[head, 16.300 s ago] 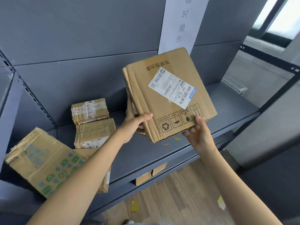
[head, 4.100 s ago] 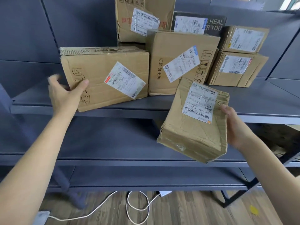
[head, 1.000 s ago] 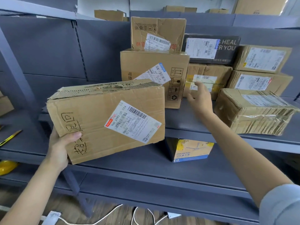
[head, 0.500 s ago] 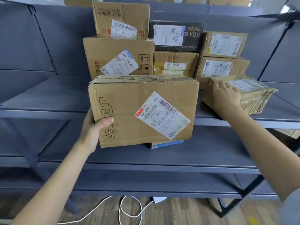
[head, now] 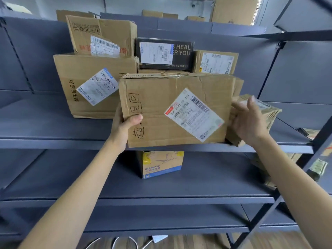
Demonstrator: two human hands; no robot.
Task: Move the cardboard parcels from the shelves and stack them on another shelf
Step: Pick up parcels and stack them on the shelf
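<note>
A wide cardboard parcel (head: 161, 108) with handwriting and a slanted white label sits at the front edge of the grey shelf (head: 53, 126). My left hand (head: 124, 126) grips its lower left corner, thumb on the front face. My right hand (head: 248, 121) hovers open by its right end, fingers spread, in front of a small taped parcel (head: 269, 112). Behind stand a large labelled box (head: 86, 83), a torn box (head: 102, 35) on top of it, a black box (head: 163, 53) and another labelled parcel (head: 217, 62).
A yellow and blue carton (head: 161, 164) stands on the lower shelf (head: 71, 177). A dark diagonal frame bar (head: 305, 168) crosses at the right, with more parcels (head: 316, 168) behind it. White cables (head: 115, 243) lie on the wooden floor. Boxes sit on the top shelf.
The wide parcel has moved up and to the right onto the shelf edge, in front of the stack. My right hand has come off the small taped parcel and opened.
</note>
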